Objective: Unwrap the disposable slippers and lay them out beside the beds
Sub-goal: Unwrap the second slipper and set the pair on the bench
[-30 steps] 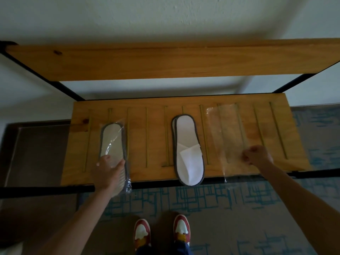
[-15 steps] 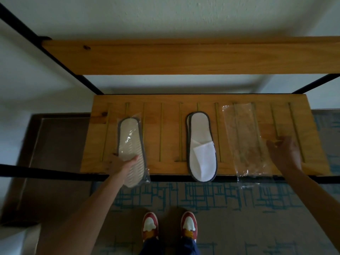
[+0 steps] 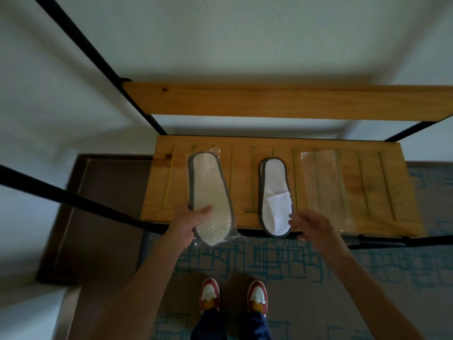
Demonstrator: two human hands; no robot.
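Our left hand (image 3: 190, 220) grips the wrapped slippers (image 3: 209, 200) near the toe end, thumb laid across the ribbed sole. The pack, sole up in its clear plastic, reaches from the slatted wooden shelf (image 3: 277, 148) out past the front edge at 6 o'clock. At 3 o'clock from it, apart, the unwrapped white slippers (image 3: 274, 195) lie stacked on the shelf, toe end at the front edge. Our right hand (image 3: 312, 228) hovers just beside that toe, fingers loosely spread, holding nothing. Further toward 3 o'clock lies the empty plastic wrapper (image 3: 328, 190), flat on the slats. Below, at 6 o'clock, we see red and white shoes (image 3: 232, 294) on patterned carpet (image 3: 343, 266).
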